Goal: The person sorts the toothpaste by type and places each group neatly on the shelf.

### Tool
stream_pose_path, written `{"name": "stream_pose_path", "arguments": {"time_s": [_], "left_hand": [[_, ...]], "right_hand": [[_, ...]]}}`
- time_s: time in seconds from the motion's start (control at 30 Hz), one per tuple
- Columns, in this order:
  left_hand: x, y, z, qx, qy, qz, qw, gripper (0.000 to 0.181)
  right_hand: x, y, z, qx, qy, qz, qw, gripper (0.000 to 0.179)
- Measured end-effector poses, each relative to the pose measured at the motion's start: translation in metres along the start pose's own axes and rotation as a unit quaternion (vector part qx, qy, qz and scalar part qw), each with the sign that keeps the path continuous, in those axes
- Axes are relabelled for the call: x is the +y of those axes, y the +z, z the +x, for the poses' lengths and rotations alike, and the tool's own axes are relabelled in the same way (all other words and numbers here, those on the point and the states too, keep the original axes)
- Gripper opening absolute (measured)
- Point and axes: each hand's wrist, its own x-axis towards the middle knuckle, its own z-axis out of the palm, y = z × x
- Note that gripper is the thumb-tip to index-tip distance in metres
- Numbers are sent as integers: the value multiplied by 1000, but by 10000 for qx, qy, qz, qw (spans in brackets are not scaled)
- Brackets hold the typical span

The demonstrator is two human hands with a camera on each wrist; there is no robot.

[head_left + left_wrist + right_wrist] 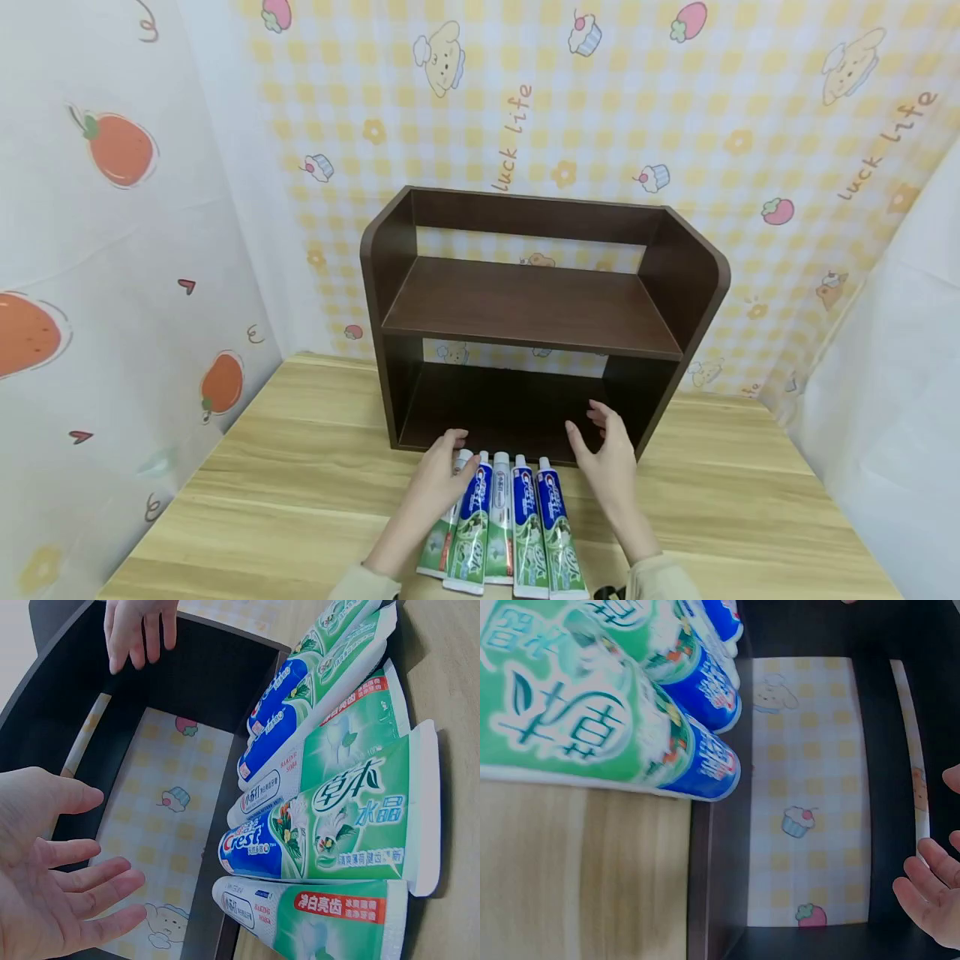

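Several toothpaste tubes lie side by side in front of a dark brown shelf, their caps toward it. Blue-and-green Crest toothpaste tubes alternate in part with white-and-green toothpaste tubes. Over the leftmost tubes hovers my left hand, its fingers loosely bent; the left wrist view shows that hand with fingers spread and nothing in them. To the right of the tubes, my right hand is raised before the shelf's lower opening, thumb and fingers apart. Its fingers hold nothing in the right wrist view.
The shelf stands on a wood-grain table against a yellow checked cloth with printed cartoons. White cloth hangs on the left side. A small black object lies near the right sleeve at the bottom edge.
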Motion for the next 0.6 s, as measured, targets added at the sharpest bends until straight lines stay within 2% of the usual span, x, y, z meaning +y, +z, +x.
{"name": "stream_pose_path", "arguments": {"time_s": [0.2,0.37,0.6], "left_hand": [[-4,0,-1,51,-188,-301,9994,42],[-8,0,-3,75,-261,-388,9989,41],[-15,0,-8,-43,-403,-527,9978,42]], "right_hand": [[4,-8,7,226,104,191,9995,45],[8,-15,11,239,288,312,9988,44],[16,-22,13,304,479,371,9977,43]]}}
